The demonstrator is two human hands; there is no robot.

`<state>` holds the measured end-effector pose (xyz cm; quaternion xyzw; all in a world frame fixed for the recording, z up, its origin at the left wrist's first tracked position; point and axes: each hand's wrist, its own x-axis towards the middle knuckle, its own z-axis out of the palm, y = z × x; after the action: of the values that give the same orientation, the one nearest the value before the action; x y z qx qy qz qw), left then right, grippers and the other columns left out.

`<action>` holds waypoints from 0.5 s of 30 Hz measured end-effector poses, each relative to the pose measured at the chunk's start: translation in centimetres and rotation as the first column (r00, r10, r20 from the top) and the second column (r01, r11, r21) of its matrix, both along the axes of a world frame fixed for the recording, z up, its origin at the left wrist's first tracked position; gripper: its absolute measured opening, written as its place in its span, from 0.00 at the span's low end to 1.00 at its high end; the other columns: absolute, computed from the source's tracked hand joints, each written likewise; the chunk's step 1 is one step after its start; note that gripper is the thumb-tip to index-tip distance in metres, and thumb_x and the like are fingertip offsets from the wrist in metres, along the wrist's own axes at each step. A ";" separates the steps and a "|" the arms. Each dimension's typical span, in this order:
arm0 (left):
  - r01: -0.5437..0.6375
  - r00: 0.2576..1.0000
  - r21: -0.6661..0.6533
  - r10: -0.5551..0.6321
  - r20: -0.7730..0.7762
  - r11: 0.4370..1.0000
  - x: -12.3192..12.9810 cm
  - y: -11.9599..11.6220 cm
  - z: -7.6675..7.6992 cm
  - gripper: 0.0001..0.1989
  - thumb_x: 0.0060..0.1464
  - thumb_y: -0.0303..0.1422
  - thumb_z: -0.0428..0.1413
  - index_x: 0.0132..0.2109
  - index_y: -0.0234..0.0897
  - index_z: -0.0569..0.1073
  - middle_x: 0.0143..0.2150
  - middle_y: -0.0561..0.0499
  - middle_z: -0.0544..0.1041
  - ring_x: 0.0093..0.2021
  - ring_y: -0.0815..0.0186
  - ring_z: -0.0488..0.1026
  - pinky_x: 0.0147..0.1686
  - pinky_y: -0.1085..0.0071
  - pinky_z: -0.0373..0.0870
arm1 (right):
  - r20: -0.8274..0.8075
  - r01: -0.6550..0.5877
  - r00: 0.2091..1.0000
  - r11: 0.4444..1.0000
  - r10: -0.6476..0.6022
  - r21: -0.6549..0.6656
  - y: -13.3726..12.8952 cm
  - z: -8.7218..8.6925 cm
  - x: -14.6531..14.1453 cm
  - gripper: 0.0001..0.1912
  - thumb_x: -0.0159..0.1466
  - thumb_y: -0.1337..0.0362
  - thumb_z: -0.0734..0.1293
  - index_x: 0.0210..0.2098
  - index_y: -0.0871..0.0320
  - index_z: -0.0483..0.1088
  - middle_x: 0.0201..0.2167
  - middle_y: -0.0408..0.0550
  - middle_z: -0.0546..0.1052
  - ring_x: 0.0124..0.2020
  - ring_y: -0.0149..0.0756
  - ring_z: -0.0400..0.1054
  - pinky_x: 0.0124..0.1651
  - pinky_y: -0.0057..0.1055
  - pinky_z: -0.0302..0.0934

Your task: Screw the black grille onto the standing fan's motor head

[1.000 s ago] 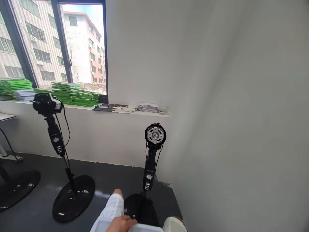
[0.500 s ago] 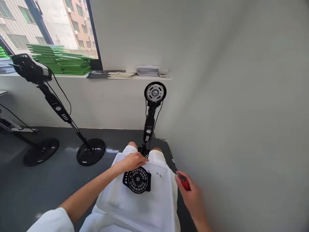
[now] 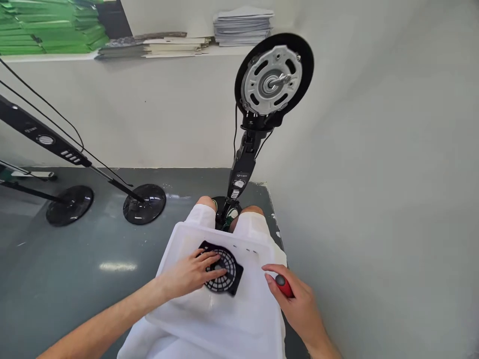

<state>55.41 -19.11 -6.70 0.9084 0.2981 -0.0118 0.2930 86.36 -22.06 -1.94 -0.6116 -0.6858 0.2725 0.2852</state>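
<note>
My left hand (image 3: pixel 196 271) lies over a black round-grilled motor cover (image 3: pixel 232 279), its fingers stretched out across the slats. The cover rests in a white plastic tray (image 3: pixel 239 319) on my lap. Several small screws (image 3: pixel 248 250) are scattered near the tray's far edge. In my right hand (image 3: pixel 301 304), just right of the tray, is a red-handled screwdriver (image 3: pixel 286 286); its shaft is hidden by the hand. Beyond my knees stands a black fan stand (image 3: pixel 239 182), its bare motor (image 3: pixel 272 82) showing a silver plate and central shaft.
Two more black fan stands with round bases (image 3: pixel 144 204) stand on the grey floor to the left. Green folders (image 3: pixel 56 27) and paper stacks (image 3: pixel 243 26) line the window ledge. A grey wall (image 3: pixel 374 174) rises close on my right.
My left hand has moved from the tray's far edge onto the motor cover. The right hand still holds the screwdriver beside the tray. My view has tipped down and come nearer the fan.
</note>
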 end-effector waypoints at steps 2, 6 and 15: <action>-0.034 0.988 -0.154 0.056 0.143 0.987 -0.5 0.4 0.8 0.27 0.60 0.27 0.58 0.64 0.49 0.67 0.63 0.44 0.74 0.64 0.52 0.71 0.64 0.53 0.65 | -0.028 0.039 0.999 0.999 -0.038 0.001 0.4 0.4 0.1 0.11 0.65 0.52 0.65 0.40 0.49 0.77 0.27 0.40 0.77 0.19 0.28 0.60 0.26 0.29 0.60; -0.398 0.581 -0.682 0.743 0.331 0.614 -1.2 1.6 3.1 0.20 0.60 0.40 0.58 0.58 0.42 0.73 0.49 0.47 0.82 0.48 0.59 0.79 0.49 0.65 0.76 | -0.155 0.206 0.964 0.975 -0.218 -0.087 1.3 1.9 -0.4 0.13 0.65 0.49 0.65 0.35 0.49 0.76 0.26 0.41 0.77 0.21 0.29 0.62 0.29 0.29 0.61; -0.101 0.087 -0.969 0.972 0.218 0.226 2.8 3.6 6.9 0.27 0.50 0.44 0.67 0.55 0.40 0.73 0.45 0.48 0.82 0.43 0.59 0.80 0.43 0.66 0.78 | -0.309 -0.019 0.948 0.955 -0.076 -0.296 5.6 4.7 -3.9 0.24 0.64 0.43 0.64 0.53 0.50 0.71 0.37 0.46 0.81 0.34 0.35 0.71 0.37 0.30 0.66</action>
<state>58.20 -15.48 0.21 0.2893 0.4326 0.4551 0.7225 82.48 -16.50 2.74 -0.6055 -0.5738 0.4620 0.3011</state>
